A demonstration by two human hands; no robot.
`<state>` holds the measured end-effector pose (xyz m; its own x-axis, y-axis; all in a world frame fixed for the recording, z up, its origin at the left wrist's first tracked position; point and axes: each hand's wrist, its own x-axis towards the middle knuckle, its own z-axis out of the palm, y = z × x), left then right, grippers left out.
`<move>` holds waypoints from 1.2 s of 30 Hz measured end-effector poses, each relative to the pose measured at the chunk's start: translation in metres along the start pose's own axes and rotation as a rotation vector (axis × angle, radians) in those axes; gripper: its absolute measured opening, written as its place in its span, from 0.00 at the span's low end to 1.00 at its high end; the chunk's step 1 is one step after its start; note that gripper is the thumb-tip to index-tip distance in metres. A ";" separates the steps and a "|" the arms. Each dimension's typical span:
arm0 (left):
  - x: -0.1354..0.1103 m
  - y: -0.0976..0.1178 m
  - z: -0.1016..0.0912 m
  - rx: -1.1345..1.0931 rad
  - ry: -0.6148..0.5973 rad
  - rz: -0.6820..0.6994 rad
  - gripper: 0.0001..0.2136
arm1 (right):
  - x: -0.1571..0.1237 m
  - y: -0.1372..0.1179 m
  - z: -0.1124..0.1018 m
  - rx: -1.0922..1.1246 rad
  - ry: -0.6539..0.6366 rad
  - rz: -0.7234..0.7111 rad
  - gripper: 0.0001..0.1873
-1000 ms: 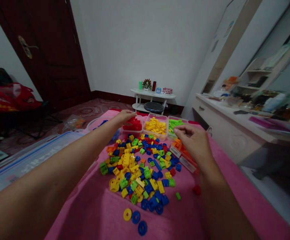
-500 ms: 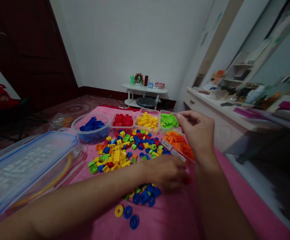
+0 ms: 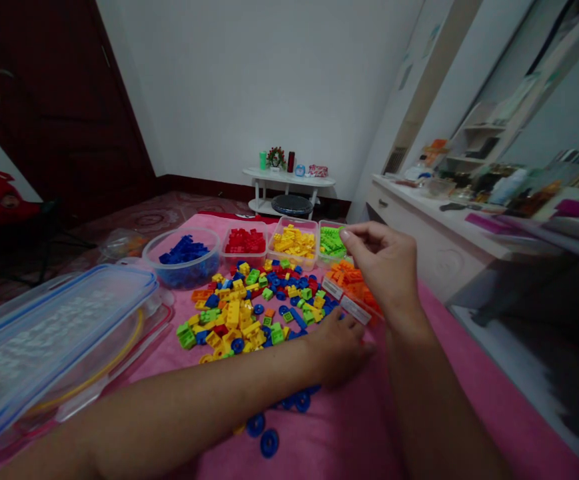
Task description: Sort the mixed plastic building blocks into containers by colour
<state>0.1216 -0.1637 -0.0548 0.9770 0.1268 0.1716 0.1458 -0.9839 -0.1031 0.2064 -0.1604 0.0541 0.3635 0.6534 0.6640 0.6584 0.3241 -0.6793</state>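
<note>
My left hand (image 3: 339,348) reaches across low over the pink cloth, by the near side of the brick pile. Its fingers are bent downward and partly blurred; a reddish patch shows at the fingertips, too unclear to name. My right hand (image 3: 385,267) hovers above the orange bricks (image 3: 344,273) in their clear box, thumb and forefinger pinched together beside the box of green bricks (image 3: 332,241). Whatever lies in that pinch is hidden. Mixed toy building bricks (image 3: 234,317) and blue wheels (image 3: 269,443) are spread over the cloth, some behind my left forearm.
Along the far side stand a round tub (image 3: 182,273) of blue bricks, a box of red bricks (image 3: 244,241) and a box of yellow bricks (image 3: 294,241). Clear blue-rimmed lids (image 3: 64,333) lie at the left. A cluttered dresser (image 3: 419,213) stands at the right.
Both hands have shifted slightly left, and my right hand's fingertips are now nearer the green bricks. My left forearm has lowered, covering more of the near blue wheels and uncovering bricks beyond it.
</note>
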 end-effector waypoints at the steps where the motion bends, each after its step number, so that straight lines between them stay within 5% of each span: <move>1: -0.005 -0.005 -0.002 0.001 -0.005 -0.039 0.14 | 0.000 0.000 0.001 0.007 -0.009 -0.005 0.08; 11: -0.051 -0.045 -0.020 -0.046 -0.137 -0.490 0.17 | -0.002 0.006 0.007 0.032 -0.085 -0.020 0.09; 18: -0.086 -0.070 -0.047 -0.175 -0.042 -0.619 0.16 | -0.008 0.037 0.022 -0.323 -0.550 0.043 0.10; 22: -0.102 -0.082 -0.039 -0.131 -0.037 -0.725 0.18 | -0.026 0.045 0.040 -0.600 -0.738 0.023 0.18; 28: -0.115 -0.090 -0.017 -0.124 0.082 -0.737 0.18 | -0.042 0.050 0.061 -0.852 -0.825 0.060 0.16; 36: -0.120 -0.092 -0.009 -0.174 0.219 -0.743 0.18 | -0.026 0.030 0.029 -0.801 -0.897 0.041 0.11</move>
<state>-0.0108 -0.0897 -0.0567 0.5779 0.7483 0.3257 0.7037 -0.6590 0.2656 0.1981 -0.1477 0.0077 0.0152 0.9996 -0.0232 0.9952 -0.0173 -0.0967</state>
